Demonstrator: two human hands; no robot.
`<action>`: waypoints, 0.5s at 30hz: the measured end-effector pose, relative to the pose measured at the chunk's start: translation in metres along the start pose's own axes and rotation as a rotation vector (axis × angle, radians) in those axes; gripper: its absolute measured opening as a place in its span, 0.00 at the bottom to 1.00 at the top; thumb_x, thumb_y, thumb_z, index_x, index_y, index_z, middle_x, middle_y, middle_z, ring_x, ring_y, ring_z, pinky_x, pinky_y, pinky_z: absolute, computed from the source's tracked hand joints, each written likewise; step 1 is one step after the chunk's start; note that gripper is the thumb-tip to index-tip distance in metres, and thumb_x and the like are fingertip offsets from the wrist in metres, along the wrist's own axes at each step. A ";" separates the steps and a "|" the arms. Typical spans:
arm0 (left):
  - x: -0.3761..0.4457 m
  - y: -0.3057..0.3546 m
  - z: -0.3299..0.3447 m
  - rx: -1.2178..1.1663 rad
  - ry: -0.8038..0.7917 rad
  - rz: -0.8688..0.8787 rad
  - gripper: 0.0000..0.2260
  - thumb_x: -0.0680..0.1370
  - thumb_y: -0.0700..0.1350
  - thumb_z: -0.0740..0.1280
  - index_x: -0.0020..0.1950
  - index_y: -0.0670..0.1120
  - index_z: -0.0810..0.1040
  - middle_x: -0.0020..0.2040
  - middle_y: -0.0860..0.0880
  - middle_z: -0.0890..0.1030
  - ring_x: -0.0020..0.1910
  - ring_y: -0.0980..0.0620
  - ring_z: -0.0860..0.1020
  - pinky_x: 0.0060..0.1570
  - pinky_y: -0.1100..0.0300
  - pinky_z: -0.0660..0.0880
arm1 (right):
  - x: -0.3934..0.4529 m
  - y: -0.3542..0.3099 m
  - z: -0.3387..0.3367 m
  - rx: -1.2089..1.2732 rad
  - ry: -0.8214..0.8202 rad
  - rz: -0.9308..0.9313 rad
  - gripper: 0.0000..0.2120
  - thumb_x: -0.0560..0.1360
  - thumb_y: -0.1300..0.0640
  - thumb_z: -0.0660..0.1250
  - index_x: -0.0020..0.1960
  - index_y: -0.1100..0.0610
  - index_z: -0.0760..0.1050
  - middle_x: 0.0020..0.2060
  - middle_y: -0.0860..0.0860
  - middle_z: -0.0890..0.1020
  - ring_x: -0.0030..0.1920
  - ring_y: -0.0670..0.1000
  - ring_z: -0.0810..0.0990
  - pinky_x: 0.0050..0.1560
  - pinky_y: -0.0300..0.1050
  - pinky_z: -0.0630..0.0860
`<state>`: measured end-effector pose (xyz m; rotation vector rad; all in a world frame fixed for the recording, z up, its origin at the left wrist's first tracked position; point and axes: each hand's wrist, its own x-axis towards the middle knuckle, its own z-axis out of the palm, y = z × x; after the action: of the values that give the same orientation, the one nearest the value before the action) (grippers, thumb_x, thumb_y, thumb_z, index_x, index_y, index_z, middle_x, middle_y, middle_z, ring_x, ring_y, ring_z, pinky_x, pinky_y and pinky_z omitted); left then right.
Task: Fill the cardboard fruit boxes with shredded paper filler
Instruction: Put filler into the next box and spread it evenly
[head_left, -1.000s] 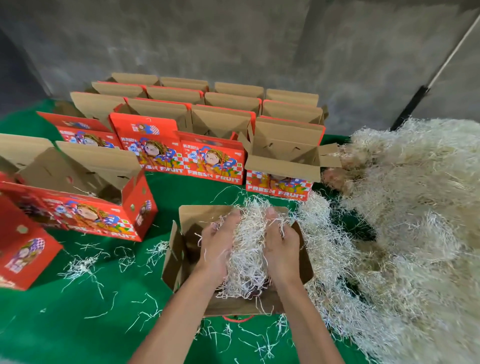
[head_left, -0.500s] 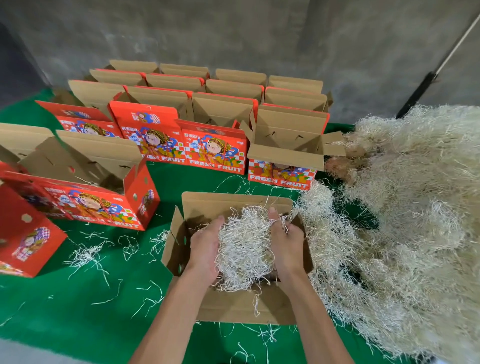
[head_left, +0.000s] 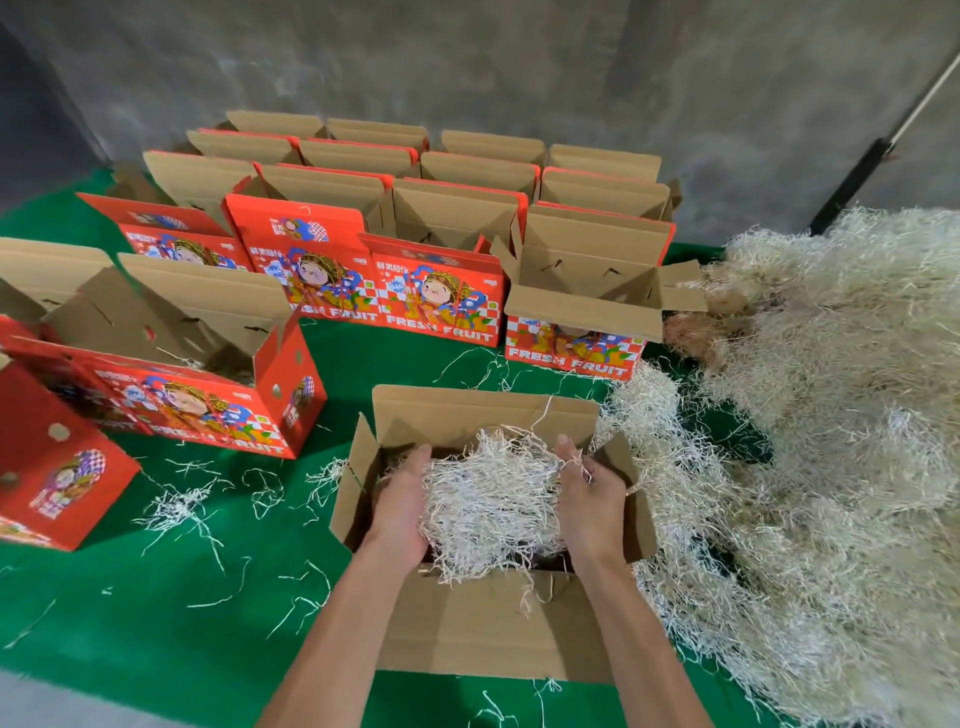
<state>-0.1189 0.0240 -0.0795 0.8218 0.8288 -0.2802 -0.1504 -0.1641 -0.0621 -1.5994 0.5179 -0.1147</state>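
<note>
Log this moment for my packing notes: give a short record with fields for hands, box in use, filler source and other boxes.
hands: left hand and right hand press a clump of shredded paper
box in use: open box, partly filled
filler source: paper pile, to the right
other boxes: open red boxes in rows behind
surface: green cloth

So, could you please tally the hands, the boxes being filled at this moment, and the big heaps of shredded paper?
Hands: 2, the left hand and the right hand, pressing a clump of filler between them
Box being filled: 1
Big heap of shredded paper: 1
Total: 4
</note>
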 end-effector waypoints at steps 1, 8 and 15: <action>-0.003 0.001 0.002 0.129 0.038 0.053 0.26 0.80 0.59 0.65 0.74 0.47 0.70 0.70 0.39 0.72 0.73 0.40 0.69 0.67 0.42 0.68 | 0.000 0.001 0.000 -0.006 0.004 0.004 0.22 0.77 0.35 0.64 0.32 0.49 0.74 0.22 0.43 0.60 0.23 0.47 0.56 0.24 0.40 0.55; 0.004 0.004 -0.005 0.194 -0.095 0.009 0.29 0.76 0.60 0.70 0.74 0.50 0.71 0.67 0.44 0.79 0.66 0.43 0.78 0.65 0.42 0.72 | 0.007 -0.005 -0.002 0.192 0.083 0.375 0.21 0.74 0.35 0.70 0.40 0.51 0.69 0.23 0.44 0.62 0.28 0.47 0.60 0.35 0.45 0.62; 0.010 0.009 -0.009 0.081 -0.121 -0.025 0.28 0.77 0.56 0.68 0.75 0.50 0.70 0.71 0.38 0.74 0.69 0.36 0.73 0.70 0.36 0.66 | 0.013 -0.005 -0.006 0.471 -0.036 0.500 0.13 0.81 0.44 0.65 0.63 0.44 0.79 0.70 0.61 0.74 0.70 0.66 0.72 0.66 0.71 0.70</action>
<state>-0.1127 0.0375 -0.0855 0.8620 0.7180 -0.3842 -0.1399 -0.1742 -0.0594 -0.9794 0.7833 0.1603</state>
